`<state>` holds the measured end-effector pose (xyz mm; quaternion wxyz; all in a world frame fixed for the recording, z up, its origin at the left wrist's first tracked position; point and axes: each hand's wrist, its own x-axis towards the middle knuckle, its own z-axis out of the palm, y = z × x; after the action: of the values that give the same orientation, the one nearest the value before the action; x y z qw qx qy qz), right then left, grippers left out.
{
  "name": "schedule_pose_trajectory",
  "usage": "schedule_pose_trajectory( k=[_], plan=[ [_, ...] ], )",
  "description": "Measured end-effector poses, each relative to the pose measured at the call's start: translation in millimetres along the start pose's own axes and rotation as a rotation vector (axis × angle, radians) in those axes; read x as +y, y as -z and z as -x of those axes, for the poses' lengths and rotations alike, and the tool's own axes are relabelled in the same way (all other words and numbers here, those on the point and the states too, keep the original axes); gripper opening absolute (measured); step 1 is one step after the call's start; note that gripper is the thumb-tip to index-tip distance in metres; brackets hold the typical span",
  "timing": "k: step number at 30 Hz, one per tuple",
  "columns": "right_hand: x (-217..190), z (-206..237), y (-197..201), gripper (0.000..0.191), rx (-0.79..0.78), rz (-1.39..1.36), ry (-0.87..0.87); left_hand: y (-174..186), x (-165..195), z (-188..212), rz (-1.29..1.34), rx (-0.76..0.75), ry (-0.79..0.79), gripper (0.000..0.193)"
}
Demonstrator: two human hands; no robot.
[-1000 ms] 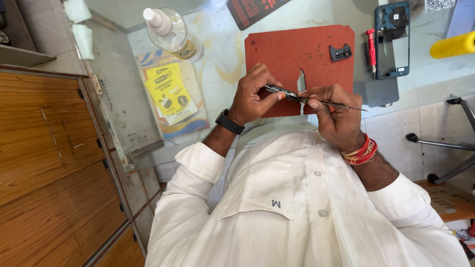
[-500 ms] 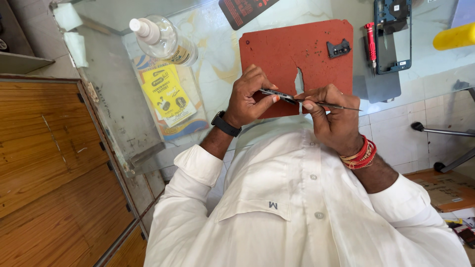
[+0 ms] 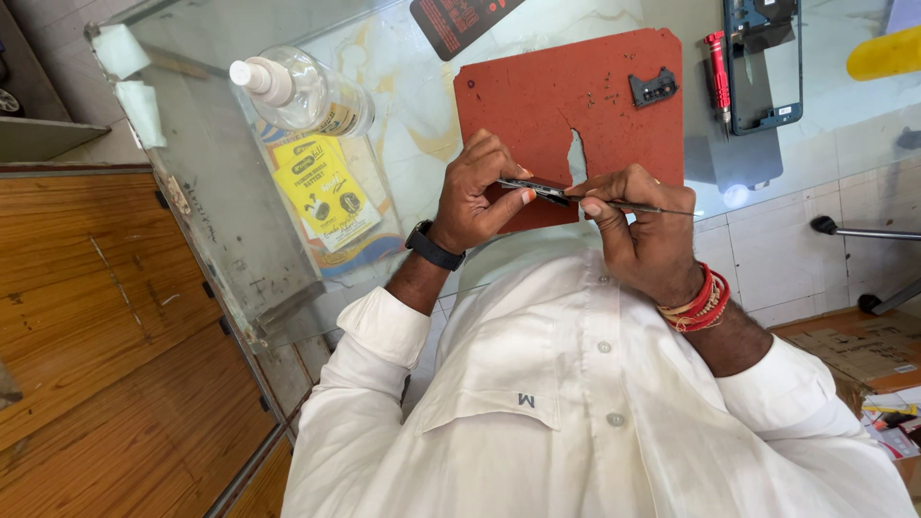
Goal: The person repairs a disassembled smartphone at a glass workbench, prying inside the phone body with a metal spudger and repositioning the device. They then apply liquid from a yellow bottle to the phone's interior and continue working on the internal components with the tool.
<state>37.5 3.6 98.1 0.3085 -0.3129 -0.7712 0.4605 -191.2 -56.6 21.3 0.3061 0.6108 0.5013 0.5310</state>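
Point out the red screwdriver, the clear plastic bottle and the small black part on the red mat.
red screwdriver (image 3: 717,69), head view, on its handle.
clear plastic bottle (image 3: 309,94), head view, on its body.
small black part (image 3: 652,88), head view, on its middle.

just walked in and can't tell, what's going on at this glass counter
A person in a white shirt is working over a red mat on a glass counter. The left hand pinches a thin dark flat part edge-on, while the right hand holds a slim metal tool against it. On the mat lies a small black bracket. Beside it sit a red screwdriver, an opened phone frame and a clear pump bottle.
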Motion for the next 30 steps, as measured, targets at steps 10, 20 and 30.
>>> schedule_pose_trajectory(
  k=[10, 20, 30],
  plan=[
    [1.9, -1.9, -0.2, 0.016, 0.005, -0.006, -0.041, -0.9, -3.5, 0.4, 0.017, 0.0, 0.007, 0.014],
    [1.6, -2.1, -0.7, 0.016, 0.019, 0.001, -0.038, -1.6, -4.4, 0.2, 0.012, 0.001, 0.002, 0.012],
    [1.2, -3.4, -2.6, 0.014, 0.013, -0.012, -0.059, -0.9, -4.0, -0.2, 0.004, 0.019, -0.008, 0.009]
  ],
)
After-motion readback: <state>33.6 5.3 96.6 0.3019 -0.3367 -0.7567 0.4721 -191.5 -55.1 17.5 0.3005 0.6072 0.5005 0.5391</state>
